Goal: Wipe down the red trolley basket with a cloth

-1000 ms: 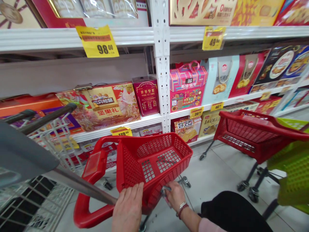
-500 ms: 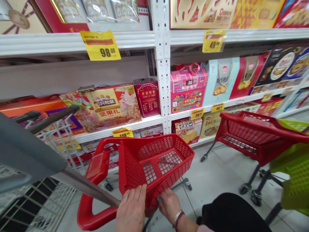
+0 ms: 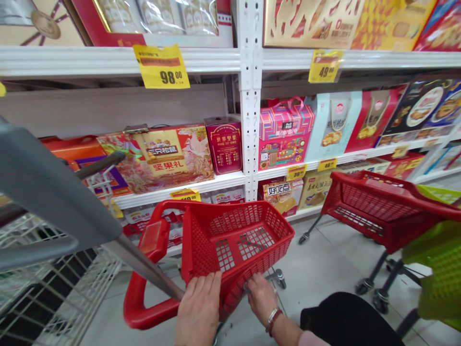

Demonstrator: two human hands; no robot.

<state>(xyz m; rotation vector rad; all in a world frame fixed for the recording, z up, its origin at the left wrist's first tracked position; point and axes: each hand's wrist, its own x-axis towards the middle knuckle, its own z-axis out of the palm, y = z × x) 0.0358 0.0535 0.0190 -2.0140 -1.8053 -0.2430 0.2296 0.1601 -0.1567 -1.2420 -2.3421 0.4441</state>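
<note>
A small red plastic basket cart (image 3: 237,230) stands in front of me on the floor, its basket empty. My left hand (image 3: 199,307) lies flat on the basket's near wall, fingers stretched upward. My right hand (image 3: 262,298), with a band on its wrist, is closed at the basket's lower right side, pinching something small and grey there that I cannot make out. The cart's thick red handle (image 3: 149,269) loops round at the left.
A grey metal trolley (image 3: 54,230) with wire mesh fills the left. Another red basket cart (image 3: 378,209) and a green one (image 3: 435,254) stand at the right. White shelves (image 3: 248,110) with gift boxes and yellow price tags run behind. My dark trouser leg (image 3: 345,322) is at the bottom right.
The view has shifted slightly, so the shelves and carts appear a little further right and lower. My right hand has moved up closer against the basket's lower side; my left hand stays on the wall.
</note>
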